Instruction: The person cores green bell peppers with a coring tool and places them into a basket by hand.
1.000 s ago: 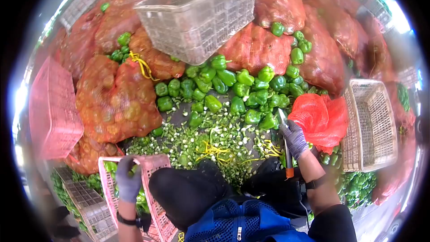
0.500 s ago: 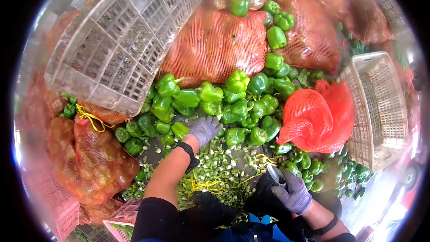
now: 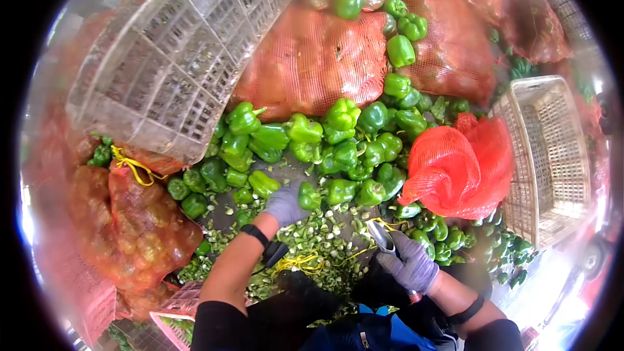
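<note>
My gloved left hand (image 3: pixel 285 205) has its fingers round a green bell pepper (image 3: pixel 310 196) at the near edge of the pepper pile (image 3: pixel 351 149). My gloved right hand (image 3: pixel 413 265) grips a tool with a curved metal blade (image 3: pixel 381 236), which points up and left, low in the view. Cut green and white pepper scraps (image 3: pixel 325 240) cover the ground between and below my hands, with yellow ties (image 3: pixel 299 262) among them.
A grey plastic crate (image 3: pixel 169 65) stands at the upper left, and a pale crate (image 3: pixel 549 156) at the right. Red mesh sacks (image 3: pixel 312 65) lie behind the peppers. A crumpled red net (image 3: pixel 458 169) sits at the right. A pink crate (image 3: pixel 175 309) is at the lower left.
My left hand has moved from the pink crate to the peppers and closed on one. My right hand and the tool have moved down. The view has shifted.
</note>
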A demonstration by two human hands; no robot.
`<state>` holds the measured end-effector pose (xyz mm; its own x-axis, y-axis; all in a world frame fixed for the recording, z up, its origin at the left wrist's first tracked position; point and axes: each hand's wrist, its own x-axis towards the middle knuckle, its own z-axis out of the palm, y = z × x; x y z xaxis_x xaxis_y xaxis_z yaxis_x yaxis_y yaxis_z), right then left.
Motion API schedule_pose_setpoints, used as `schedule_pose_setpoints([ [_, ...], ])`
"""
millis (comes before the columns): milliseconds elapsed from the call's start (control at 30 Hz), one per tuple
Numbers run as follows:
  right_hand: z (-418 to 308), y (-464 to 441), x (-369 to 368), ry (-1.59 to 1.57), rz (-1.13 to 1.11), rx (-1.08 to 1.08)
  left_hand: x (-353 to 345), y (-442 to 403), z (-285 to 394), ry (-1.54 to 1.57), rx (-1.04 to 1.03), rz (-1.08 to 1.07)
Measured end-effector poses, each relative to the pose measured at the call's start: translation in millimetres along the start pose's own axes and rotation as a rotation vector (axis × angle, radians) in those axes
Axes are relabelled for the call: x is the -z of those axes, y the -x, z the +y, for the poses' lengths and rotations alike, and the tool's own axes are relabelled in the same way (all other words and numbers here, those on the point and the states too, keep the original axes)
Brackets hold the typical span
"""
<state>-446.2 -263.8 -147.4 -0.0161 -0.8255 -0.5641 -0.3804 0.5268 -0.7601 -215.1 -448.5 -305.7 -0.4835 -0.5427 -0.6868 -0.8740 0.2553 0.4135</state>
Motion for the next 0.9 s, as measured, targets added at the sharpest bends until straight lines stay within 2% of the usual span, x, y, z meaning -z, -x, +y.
schedule_pose_setpoints([
  [67, -16.0, -1.4, 2.7, 0.021, -0.045, 0.043, 14.3, 37.5, -0.6, 0.035, -0.149, 0.098],
  [100, -7.7, -5.9, -8.1, 0.112, 0.055, 0.281, 23.7, 62.3, 4.3, 0.048, -0.222, 0.146],
  [167, -14.9, 0.0, -10.3, 0.148, -0.126, 0.095, 40.8, 115.3, 19.0, 0.047, -0.285, 0.287],
  [267, -20.4, 20.7, -26.0, 0.335, -0.131, 0.314, 49.7, 186.5, 44.1, 0.034, -0.352, 0.406],
  [400, -38.0, 49.8, -36.9, 0.53, -0.137, 0.512, 24.4, 254.4, 68.6, 0.125, -0.417, 0.53],
  [467, -43.5, 70.4, -40.1, 0.734, -0.075, 0.609, 9.8, 279.9, 80.3, 0.06, -0.398, 0.643],
  [600, -56.3, 109.8, -49.4, 0.894, -0.011, 0.799, -14.9, 316.5, 108.4, 0.017, -0.383, 0.802],
  [700, -59.9, 128.9, -56.7, 0.876, -0.146, 0.705, -30.2, 331.6, 123.3, -0.078, -0.323, 0.817],
  [733, -63.9, 131.0, -57.1, 0.85, -0.317, 0.547, -33.9, 334.2, 125.1, -0.125, -0.292, 0.82],
  [833, -50.7, 133.9, -76.6, 0.686, -0.333, 0.433, -59.0, 328.8, 110.3, -0.182, -0.214, 0.778],
  [900, -33.5, 127.6, -90.1, 0.576, -0.347, 0.398, -87.5, 320.0, 95.7, -0.319, -0.273, 1.032],
])
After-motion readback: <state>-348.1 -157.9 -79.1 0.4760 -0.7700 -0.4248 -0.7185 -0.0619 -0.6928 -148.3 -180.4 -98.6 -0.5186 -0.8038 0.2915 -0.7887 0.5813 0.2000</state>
